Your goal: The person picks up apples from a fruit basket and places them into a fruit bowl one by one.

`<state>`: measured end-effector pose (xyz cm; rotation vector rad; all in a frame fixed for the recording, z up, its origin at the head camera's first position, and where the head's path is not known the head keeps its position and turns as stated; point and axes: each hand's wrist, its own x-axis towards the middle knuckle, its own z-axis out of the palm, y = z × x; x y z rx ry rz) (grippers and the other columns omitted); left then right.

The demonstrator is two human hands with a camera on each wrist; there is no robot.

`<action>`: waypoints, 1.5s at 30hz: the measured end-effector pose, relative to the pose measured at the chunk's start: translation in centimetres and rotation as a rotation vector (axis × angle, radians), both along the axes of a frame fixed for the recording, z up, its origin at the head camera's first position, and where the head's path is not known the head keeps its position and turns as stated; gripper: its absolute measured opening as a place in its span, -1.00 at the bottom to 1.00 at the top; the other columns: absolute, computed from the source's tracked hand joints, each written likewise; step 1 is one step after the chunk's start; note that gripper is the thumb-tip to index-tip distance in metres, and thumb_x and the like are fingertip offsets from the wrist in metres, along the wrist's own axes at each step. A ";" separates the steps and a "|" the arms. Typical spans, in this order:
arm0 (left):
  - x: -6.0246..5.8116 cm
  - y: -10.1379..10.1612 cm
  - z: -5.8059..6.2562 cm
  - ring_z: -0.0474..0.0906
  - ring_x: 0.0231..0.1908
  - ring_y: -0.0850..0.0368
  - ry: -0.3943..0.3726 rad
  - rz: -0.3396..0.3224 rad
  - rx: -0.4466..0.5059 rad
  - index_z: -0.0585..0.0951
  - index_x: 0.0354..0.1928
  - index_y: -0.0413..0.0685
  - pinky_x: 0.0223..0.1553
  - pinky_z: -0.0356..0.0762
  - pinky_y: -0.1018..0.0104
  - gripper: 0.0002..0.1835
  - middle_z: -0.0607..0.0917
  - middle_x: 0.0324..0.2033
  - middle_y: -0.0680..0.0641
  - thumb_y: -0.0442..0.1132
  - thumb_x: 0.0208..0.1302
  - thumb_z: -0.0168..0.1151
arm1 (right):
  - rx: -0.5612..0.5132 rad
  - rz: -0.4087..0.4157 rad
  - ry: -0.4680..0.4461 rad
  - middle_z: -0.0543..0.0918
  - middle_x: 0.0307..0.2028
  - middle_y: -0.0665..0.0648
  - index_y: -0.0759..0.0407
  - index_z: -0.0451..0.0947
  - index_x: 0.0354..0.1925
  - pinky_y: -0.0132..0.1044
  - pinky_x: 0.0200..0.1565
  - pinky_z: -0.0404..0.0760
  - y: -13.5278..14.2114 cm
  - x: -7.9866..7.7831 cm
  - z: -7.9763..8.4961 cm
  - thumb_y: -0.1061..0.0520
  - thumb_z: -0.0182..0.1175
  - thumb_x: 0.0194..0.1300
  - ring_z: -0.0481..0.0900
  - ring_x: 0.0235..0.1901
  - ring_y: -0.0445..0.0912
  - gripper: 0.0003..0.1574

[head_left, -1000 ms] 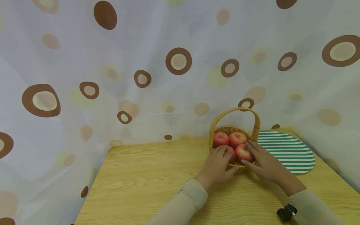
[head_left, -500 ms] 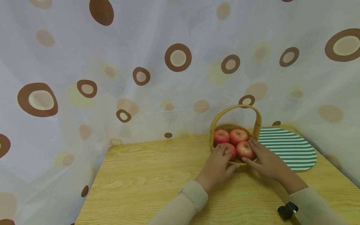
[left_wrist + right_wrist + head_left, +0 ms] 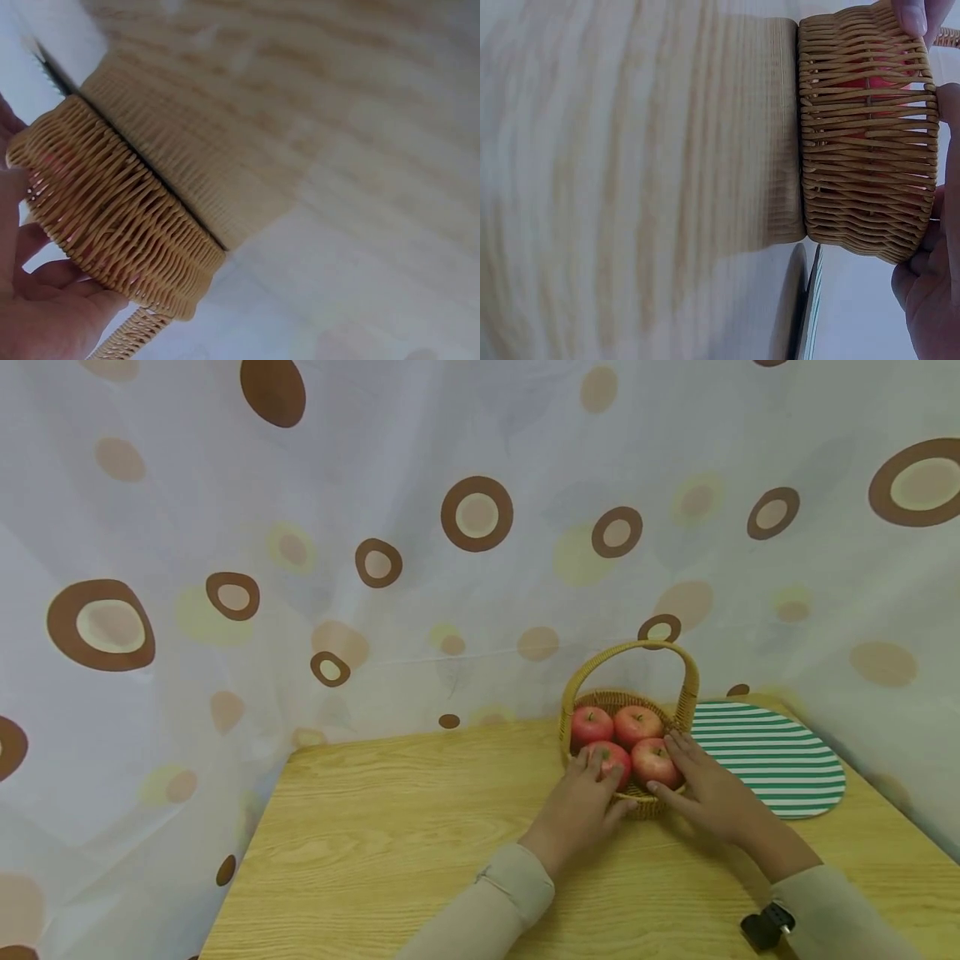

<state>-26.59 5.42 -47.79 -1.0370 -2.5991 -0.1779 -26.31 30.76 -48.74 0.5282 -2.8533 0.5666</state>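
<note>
One spotted curtain (image 3: 337,477) is filling the background, and a wooden table (image 3: 375,835) is stretching out in front of it. Toward the right, a green-and-white striped mat (image 3: 765,760) is lying flat, and just beside it a wicker basket (image 3: 649,810) is standing upright on the wood, its arched handle (image 3: 645,644) rising over the fruit. Judging by how things are lying, the basket is looking filled: every apple in view is sitting inside it. What is seemingly remaining is little more than the hands, which are not yet leaving the basket.

The left hand (image 3: 574,808) is slanting in from the near left, its fingers lying over the rim and onto the near-left apple (image 3: 619,756), its thumb resting at the front rim. The right hand (image 3: 708,795) is mirroring it, fingers lying along the right-hand rim, thumb touching the rim below the near-right apple (image 3: 652,765). Both hands are keeping their fingers apart and relaxed rather than clamped; how hard they are pressing, I cannot tell. Behind, two more apples, rear-left (image 3: 592,725) and rear-right (image 3: 639,724), are sitting untouched.
</note>
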 end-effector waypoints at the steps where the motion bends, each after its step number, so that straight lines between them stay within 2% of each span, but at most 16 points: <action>1: 0.0 0.0 0.1 0.44 0.48 -0.30 -0.001 0.001 -0.002 0.64 0.36 -0.03 0.51 0.44 0.04 -0.42 0.52 0.45 -0.31 0.21 0.67 -0.03 | 0.000 0.000 0.000 0.13 0.61 0.54 0.48 0.08 0.61 0.49 0.40 0.30 0.0 0.0 0.0 -0.29 0.19 0.55 0.08 0.59 0.47 0.13; 9: -0.3 0.4 0.6 0.53 0.41 -0.26 0.005 0.012 -0.045 0.69 0.14 0.05 0.45 0.51 -0.02 -0.53 0.62 0.36 -0.26 0.22 0.62 0.06 | -0.008 0.009 -0.015 0.09 0.62 0.54 0.48 0.05 0.62 0.52 0.39 0.30 0.0 0.1 -0.1 -0.28 0.18 0.57 0.02 0.61 0.48 0.12; 14: -0.2 0.4 0.6 0.54 0.41 -0.24 -0.011 0.028 -0.039 0.68 0.09 0.08 0.45 0.52 -0.02 -0.56 0.63 0.36 -0.23 0.24 0.60 0.07 | -0.008 0.020 -0.012 0.09 0.62 0.53 0.47 0.06 0.62 0.52 0.38 0.30 0.0 0.3 0.1 -0.26 0.19 0.56 0.02 0.61 0.48 0.11; 17: 0.1 0.2 0.7 0.55 0.41 -0.23 -0.029 0.036 -0.016 0.70 0.13 0.07 0.46 0.50 -0.01 -0.52 0.63 0.36 -0.22 0.25 0.60 0.08 | -0.006 0.032 -0.012 0.10 0.62 0.53 0.47 0.06 0.62 0.52 0.38 0.31 -0.1 0.6 0.3 -0.26 0.21 0.54 0.04 0.61 0.48 0.12; 19: 0.2 0.0 0.8 0.54 0.41 -0.21 -0.042 0.034 0.003 0.73 0.09 0.06 0.48 0.47 0.01 -0.53 0.64 0.36 -0.22 0.24 0.59 0.10 | -0.007 0.039 -0.012 0.10 0.62 0.53 0.47 0.07 0.62 0.52 0.37 0.31 -0.2 0.8 0.4 -0.27 0.22 0.53 0.05 0.61 0.47 0.13; 28: 0.8 -0.7 1.1 0.56 0.39 -0.25 -0.060 0.031 0.045 0.67 0.34 0.00 0.39 0.58 0.06 -0.43 0.60 0.38 -0.27 0.22 0.57 0.16 | -0.041 0.051 -0.009 0.09 0.61 0.56 0.49 0.03 0.62 0.55 0.39 0.26 -0.7 1.6 0.3 -0.23 0.23 0.54 0.00 0.61 0.49 0.13; 32: 1.0 -1.0 1.1 0.56 0.39 -0.23 -0.074 0.034 0.042 0.69 0.31 0.00 0.40 0.57 0.05 -0.44 0.62 0.37 -0.24 0.23 0.55 0.19 | -0.050 0.041 -0.022 0.08 0.62 0.54 0.47 0.03 0.62 0.56 0.39 0.25 -1.1 2.1 0.4 -0.25 0.22 0.54 -0.01 0.61 0.49 0.14; 38: 1.5 -1.6 1.2 0.60 0.35 -0.19 -0.067 0.022 0.019 0.73 0.22 -0.01 0.37 0.60 0.09 -0.47 0.73 0.25 -0.16 0.22 0.52 0.25 | -0.060 0.024 -0.037 0.05 0.65 0.48 0.42 0.01 0.64 0.57 0.40 0.23 -2.0 2.8 0.0 -0.29 0.21 0.54 -0.04 0.63 0.46 0.15; 45: 2.1 -2.6 1.8 0.63 0.33 -0.16 -0.082 0.020 0.017 0.75 0.14 -0.02 0.45 0.51 0.03 -0.53 0.78 0.16 -0.13 0.19 0.51 0.27 | -0.063 0.029 -0.022 0.04 0.66 0.46 0.39 -0.01 0.66 0.58 0.39 0.24 -3.2 3.3 -0.2 -0.29 0.20 0.55 -0.05 0.64 0.45 0.15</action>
